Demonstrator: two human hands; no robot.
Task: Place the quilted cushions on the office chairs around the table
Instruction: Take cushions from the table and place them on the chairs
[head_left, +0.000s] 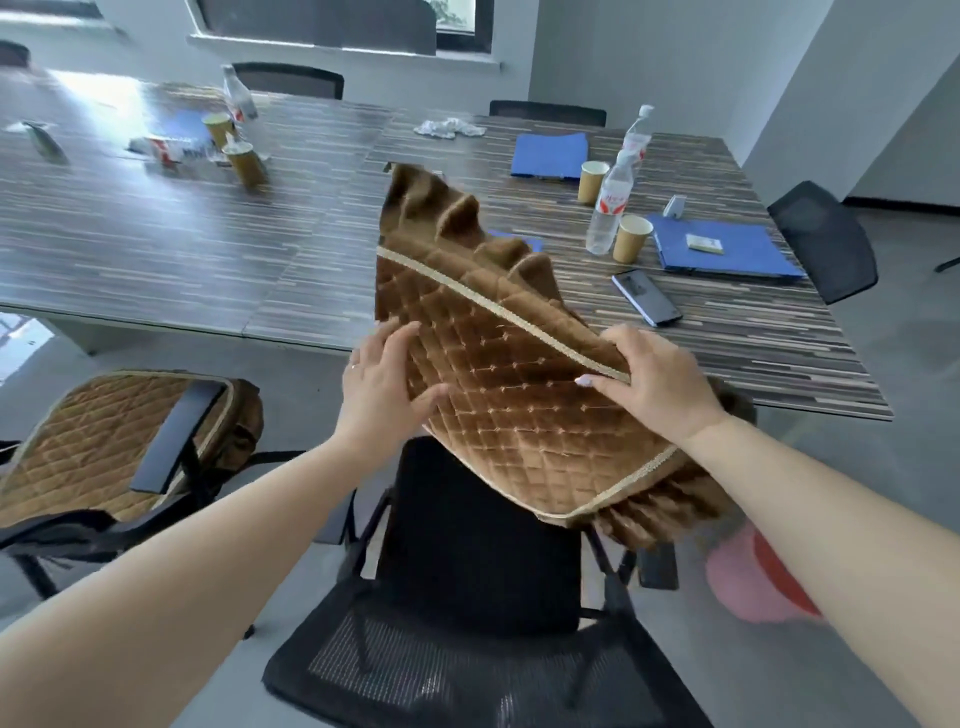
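A brown quilted cushion (514, 395) with a beige trim and a ruffled skirt hangs tilted in the air above a black mesh office chair (478, 561) right in front of me. My left hand (382, 389) grips its left edge, thumb on top. My right hand (654, 379) pinches the trim on its right side. The cushion's far corner sticks up over the table edge. A second chair (171, 436) at the left has a matching quilted cushion (88, 441) lying on its seat.
The long striped table (208, 234) carries water bottles (610, 208), paper cups (631, 238), blue folders (727, 252), a phone (647, 297) and crumpled tissue. More black chairs stand at the far side and at the right end (826, 239). A pink and red object (758, 577) lies on the floor at right.
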